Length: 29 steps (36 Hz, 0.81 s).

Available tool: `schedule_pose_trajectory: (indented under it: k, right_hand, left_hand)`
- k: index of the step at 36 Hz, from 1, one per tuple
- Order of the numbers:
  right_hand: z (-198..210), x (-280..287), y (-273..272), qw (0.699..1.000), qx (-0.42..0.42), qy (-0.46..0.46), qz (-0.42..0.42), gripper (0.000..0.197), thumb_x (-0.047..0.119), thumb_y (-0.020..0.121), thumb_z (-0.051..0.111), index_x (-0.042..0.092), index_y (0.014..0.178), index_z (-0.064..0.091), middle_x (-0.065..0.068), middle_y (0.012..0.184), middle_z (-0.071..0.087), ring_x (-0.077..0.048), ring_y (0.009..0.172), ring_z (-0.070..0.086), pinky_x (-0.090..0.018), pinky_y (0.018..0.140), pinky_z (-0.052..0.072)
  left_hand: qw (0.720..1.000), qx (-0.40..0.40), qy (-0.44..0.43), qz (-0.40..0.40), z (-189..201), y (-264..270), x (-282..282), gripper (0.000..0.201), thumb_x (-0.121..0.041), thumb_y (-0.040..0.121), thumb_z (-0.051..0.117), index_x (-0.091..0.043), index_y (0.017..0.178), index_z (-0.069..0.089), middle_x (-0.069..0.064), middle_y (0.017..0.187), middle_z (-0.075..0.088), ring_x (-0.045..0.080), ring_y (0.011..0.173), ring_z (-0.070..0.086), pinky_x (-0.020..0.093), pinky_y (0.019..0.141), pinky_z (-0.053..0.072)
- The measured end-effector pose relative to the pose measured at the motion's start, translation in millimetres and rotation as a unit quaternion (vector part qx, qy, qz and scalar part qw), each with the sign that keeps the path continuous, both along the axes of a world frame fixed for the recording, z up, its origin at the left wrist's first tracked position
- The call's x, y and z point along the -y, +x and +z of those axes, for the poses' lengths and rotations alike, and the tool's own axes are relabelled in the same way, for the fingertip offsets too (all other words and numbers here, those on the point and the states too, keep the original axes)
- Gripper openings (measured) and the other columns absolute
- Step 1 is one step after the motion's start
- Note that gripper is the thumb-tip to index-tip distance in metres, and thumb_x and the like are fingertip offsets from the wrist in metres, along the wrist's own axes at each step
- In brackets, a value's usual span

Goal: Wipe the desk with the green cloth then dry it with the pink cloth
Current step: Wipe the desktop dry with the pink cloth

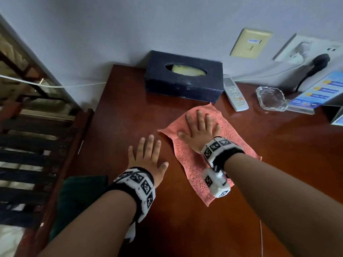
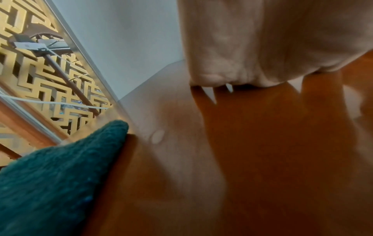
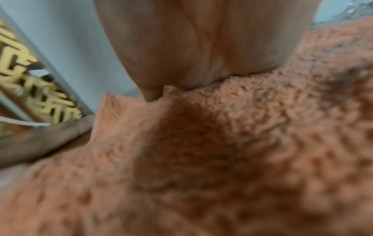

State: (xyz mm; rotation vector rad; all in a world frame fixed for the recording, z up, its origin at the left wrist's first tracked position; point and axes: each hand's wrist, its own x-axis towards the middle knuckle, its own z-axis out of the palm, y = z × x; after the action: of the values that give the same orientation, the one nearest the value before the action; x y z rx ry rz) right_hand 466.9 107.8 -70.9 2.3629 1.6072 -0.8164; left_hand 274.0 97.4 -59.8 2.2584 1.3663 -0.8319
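- Head view: green cloth [image 1: 81, 197] lies bunched behind the left wrist, set aside, so drying looks underway.
- Left hand [image 1: 148, 160], fingers straight, rests flat on bare desk [image 1: 130, 108], holding nothing.
- Right hand [image 1: 199, 129], fingers spread, presses the pink cloth [image 1: 194, 164] flat; nothing is gripped.
- Beyond its fingertips sits a tissue box [image 1: 183, 80]; next, I'd guess, sweep sideways.

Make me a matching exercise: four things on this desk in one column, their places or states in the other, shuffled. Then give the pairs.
Things
1. pink cloth
2. green cloth
3. tissue box
4. left hand

Places or states
A. against the wall at the desk's back
B. flat on bare wood, fingers spread
C. pressed under the right hand
D. at the desk's left edge, untouched

Pairs: 1-C, 2-D, 3-A, 4-B
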Motion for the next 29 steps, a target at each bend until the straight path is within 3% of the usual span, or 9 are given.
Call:
schedule_pose_trajectory:
  k: [8, 14, 16, 20, 25, 29]
  right_hand:
    - [0.7, 60.3, -28.3, 0.991, 0.008, -0.035, 0.129, 0.072, 0.065, 0.092, 0.015, 0.037, 0.135, -0.035, 0.003, 0.143, -0.047, -0.024, 0.131, -0.044, -0.058, 0.108, -0.021]
    - [0.4, 20.6, -16.6, 0.981, 0.035, -0.008, 0.191, 0.062, 0.058, 0.096, 0.01, 0.039, 0.144, -0.024, 0.008, 0.147, -0.039, -0.023, 0.14, -0.032, -0.057, 0.112, -0.014]
    - [-2.3, -0.1, -13.9, 0.984, 0.031, -0.002, 0.175, 0.062, 0.06, 0.095, 0.011, 0.041, 0.145, -0.021, 0.009, 0.151, -0.035, -0.021, 0.14, -0.03, -0.056, 0.112, -0.015]
    - [-2.0, -27.4, -11.3, 0.992, 0.018, 0.006, 0.124, 0.068, 0.069, 0.091, 0.017, 0.045, 0.146, -0.015, 0.009, 0.154, -0.03, -0.023, 0.142, -0.028, -0.06, 0.109, -0.017]
    - [-1.1, -32.6, 1.8, 0.996, 0.01, 0.01, 0.091, 0.079, 0.078, 0.084, 0.025, 0.047, 0.146, -0.014, 0.01, 0.153, -0.033, -0.023, 0.141, -0.029, -0.057, 0.11, -0.019]
    - [-5.5, -26.8, 18.7, 0.999, 0.002, 0.024, 0.037, 0.082, 0.079, 0.082, 0.028, 0.048, 0.146, -0.014, 0.01, 0.154, -0.031, -0.023, 0.142, -0.027, -0.053, 0.11, -0.019]
  left_hand:
    - [1.0, -0.007, -0.003, 0.002, 2.5, 1.2, -0.4, 0.068, -0.058, 0.095, 0.005, -0.023, 0.144, -0.027, 0.001, 0.149, -0.037, 0.024, 0.14, -0.028, 0.053, 0.114, -0.009]
    - [1.0, -0.013, 0.008, 0.0, -0.2, 1.7, -1.1, 0.069, -0.057, 0.096, 0.008, -0.023, 0.144, -0.028, 0.001, 0.147, -0.041, 0.024, 0.14, -0.029, 0.052, 0.114, -0.01]
    - [1.0, -0.017, 0.006, -0.003, -1.9, 1.3, -2.0, 0.068, -0.057, 0.096, 0.006, -0.023, 0.142, -0.03, 0.001, 0.141, -0.045, 0.025, 0.14, -0.029, 0.053, 0.114, -0.01]
    - [1.0, -0.012, 0.009, 0.0, -3.7, 0.6, -1.8, 0.066, -0.058, 0.095, 0.007, -0.025, 0.132, -0.036, 0.001, 0.149, -0.038, 0.024, 0.14, -0.028, 0.052, 0.114, -0.009]
    - [1.0, -0.015, 0.01, 0.004, -4.4, 0.8, -1.8, 0.068, -0.059, 0.095, 0.007, -0.026, 0.142, -0.03, -0.003, 0.142, -0.044, 0.022, 0.14, -0.028, 0.052, 0.114, -0.011]
    - [1.0, -0.016, 0.011, 0.007, -4.0, 0.9, -2.2, 0.069, -0.059, 0.095, 0.008, -0.027, 0.142, -0.03, -0.001, 0.149, -0.038, 0.022, 0.141, -0.027, 0.051, 0.113, -0.01]
